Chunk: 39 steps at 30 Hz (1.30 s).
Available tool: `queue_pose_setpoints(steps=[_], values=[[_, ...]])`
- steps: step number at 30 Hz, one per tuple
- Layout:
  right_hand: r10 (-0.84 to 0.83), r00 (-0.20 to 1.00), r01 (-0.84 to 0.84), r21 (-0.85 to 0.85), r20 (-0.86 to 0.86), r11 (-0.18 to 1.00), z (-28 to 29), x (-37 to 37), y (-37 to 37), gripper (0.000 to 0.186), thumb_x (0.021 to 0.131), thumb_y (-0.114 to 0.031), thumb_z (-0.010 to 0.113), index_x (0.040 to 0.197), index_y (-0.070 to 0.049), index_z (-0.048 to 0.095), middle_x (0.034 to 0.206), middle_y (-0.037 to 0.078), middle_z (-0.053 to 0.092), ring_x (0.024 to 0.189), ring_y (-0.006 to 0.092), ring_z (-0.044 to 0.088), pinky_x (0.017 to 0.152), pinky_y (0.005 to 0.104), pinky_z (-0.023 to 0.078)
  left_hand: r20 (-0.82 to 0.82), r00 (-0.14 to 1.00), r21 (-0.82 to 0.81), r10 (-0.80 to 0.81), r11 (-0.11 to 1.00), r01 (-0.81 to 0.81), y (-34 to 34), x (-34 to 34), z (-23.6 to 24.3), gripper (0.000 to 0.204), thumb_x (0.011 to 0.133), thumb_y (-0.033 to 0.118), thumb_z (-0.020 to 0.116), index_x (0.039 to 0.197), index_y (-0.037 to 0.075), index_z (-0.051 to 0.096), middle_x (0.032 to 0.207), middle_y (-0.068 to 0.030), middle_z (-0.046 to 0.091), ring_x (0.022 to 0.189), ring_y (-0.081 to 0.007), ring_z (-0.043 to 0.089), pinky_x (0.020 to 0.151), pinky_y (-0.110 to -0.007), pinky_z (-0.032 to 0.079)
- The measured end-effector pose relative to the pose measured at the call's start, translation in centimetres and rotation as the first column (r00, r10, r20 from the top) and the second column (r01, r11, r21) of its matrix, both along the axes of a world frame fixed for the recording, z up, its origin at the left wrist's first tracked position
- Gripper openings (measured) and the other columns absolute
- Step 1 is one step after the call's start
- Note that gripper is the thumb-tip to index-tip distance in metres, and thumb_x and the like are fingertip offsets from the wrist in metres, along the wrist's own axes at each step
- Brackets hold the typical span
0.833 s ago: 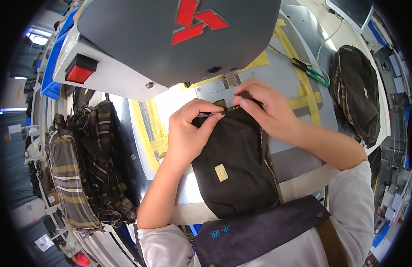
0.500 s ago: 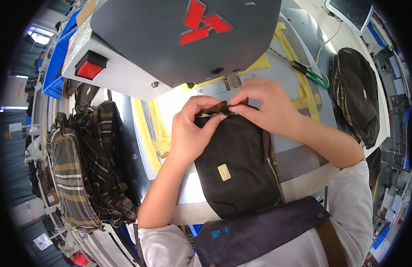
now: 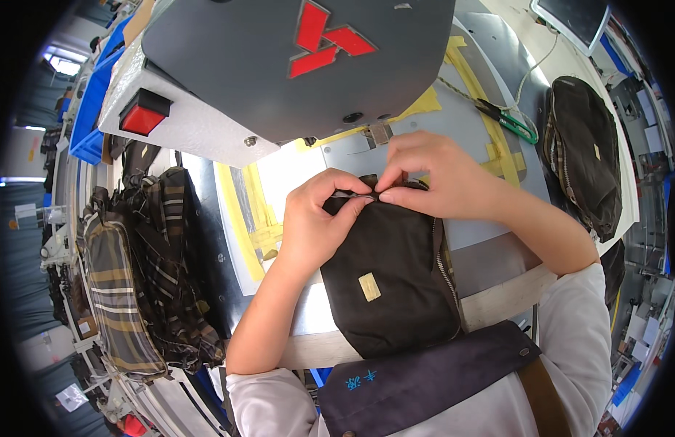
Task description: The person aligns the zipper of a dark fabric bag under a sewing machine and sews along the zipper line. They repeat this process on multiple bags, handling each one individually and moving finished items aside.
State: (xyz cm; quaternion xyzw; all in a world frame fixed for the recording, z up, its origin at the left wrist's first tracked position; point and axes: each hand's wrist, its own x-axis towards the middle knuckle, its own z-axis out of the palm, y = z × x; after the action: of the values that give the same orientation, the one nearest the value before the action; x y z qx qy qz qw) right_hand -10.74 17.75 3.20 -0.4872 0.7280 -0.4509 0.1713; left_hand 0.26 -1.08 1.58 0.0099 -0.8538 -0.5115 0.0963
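Note:
A dark brown fabric bag piece (image 3: 395, 269) lies before me, its lower end at the table's front edge. It bears a small cream patch and has a metal zipper (image 3: 445, 273) down its right side. My left hand (image 3: 317, 215) pinches the top edge between thumb and fingers. Close beside it, my right hand (image 3: 432, 178) grips the same edge with thumb and forefinger. A thin pale line shows at the pinched edge, and a short dark tab stands up between the hands. The fingers partly hide the edge.
A grey machine head (image 3: 301, 65) with a red button (image 3: 144, 112) overhangs the table. Green-handled snips (image 3: 516, 124) lie at the right. Another dark bag piece (image 3: 585, 156) rests farther right. Plaid bags (image 3: 122, 284) are piled at the left, below a blue bin (image 3: 97, 109).
Both hands and the bag's top edge have come slightly nearer to me. The edge, gaping with pale lining before, is now pressed nearly flat together.

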Motion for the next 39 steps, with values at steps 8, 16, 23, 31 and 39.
queue_pose_setpoints(steps=[8, 16, 23, 31, 39], values=[[-0.165, 0.893, 0.059, 0.254, 0.419, 0.965, -0.6, -0.3, -0.9, 0.017, 0.089, -0.019, 0.065, 0.093, -0.003, 0.065, 0.084, -0.001, 0.063, 0.077, 0.0085, 0.056, 0.070, 0.0262, 0.045, 0.127, 0.992, 0.044, -0.014, 0.999, 0.008, 0.2, -0.1, 0.4, 0.012, 0.078, 0.001, 0.074, 0.085, 0.002, 0.065, 0.084, -0.0055, 0.068, 0.079, -0.0151, 0.065, 0.073, -0.027, 0.050], [-0.055, 0.955, 0.031, 0.086, 0.292, 0.996, -0.9, 0.4, 0.1, 0.012, 0.087, -0.011, 0.067, 0.094, -0.001, 0.064, 0.090, 0.001, 0.059, 0.077, 0.0073, 0.053, 0.069, 0.0251, 0.044, 0.210, 0.978, 0.195, 0.001, 0.980, -0.043, -0.6, -0.5, -0.2, 0.012, 0.080, 0.004, 0.074, 0.086, 0.000, 0.064, 0.081, -0.0032, 0.067, 0.077, -0.0102, 0.060, 0.074, -0.025, 0.049], [-0.201, 0.890, 0.157, 0.138, 0.410, 0.978, -1.7, 0.9, -0.4, 0.008, 0.088, -0.007, 0.066, 0.090, 0.001, 0.064, 0.086, 0.001, 0.058, 0.074, 0.0066, 0.053, 0.065, 0.0244, 0.044, -0.086, 0.996, -0.037, 0.025, 0.999, -0.029, 0.5, -0.5, -0.6, 0.016, 0.076, 0.004, 0.077, 0.087, 0.007, 0.066, 0.092, -0.0044, 0.067, 0.076, -0.0163, 0.063, 0.068, -0.027, 0.052], [-0.274, 0.870, 0.236, 0.140, 0.410, 0.962, -2.1, 1.0, -0.6, 0.010, 0.086, -0.009, 0.067, 0.088, 0.000, 0.065, 0.079, 0.004, 0.060, 0.072, 0.0116, 0.056, 0.063, 0.0276, 0.044, -0.396, 0.912, -0.416, -0.105, 0.906, -0.076, 0.4, -0.2, -0.5, 0.019, 0.073, 0.004, 0.077, 0.089, 0.010, 0.067, 0.104, -0.0054, 0.066, 0.082, -0.0220, 0.066, 0.068, -0.030, 0.054], [-0.152, 0.986, 0.155, -0.040, 0.066, 0.987, -1.8, 1.5, -0.3, 0.011, 0.082, -0.013, 0.069, 0.084, -0.002, 0.067, 0.076, 0.009, 0.062, 0.068, 0.0231, 0.058, 0.061, 0.0342, 0.046, 0.287, 0.957, 0.266, -0.051, 0.963, -0.029, -0.5, -0.6, -0.2, 0.012, 0.082, 0.007, 0.073, 0.090, 0.001, 0.066, 0.085, -0.0052, 0.069, 0.078, -0.0114, 0.062, 0.074, -0.025, 0.050]])
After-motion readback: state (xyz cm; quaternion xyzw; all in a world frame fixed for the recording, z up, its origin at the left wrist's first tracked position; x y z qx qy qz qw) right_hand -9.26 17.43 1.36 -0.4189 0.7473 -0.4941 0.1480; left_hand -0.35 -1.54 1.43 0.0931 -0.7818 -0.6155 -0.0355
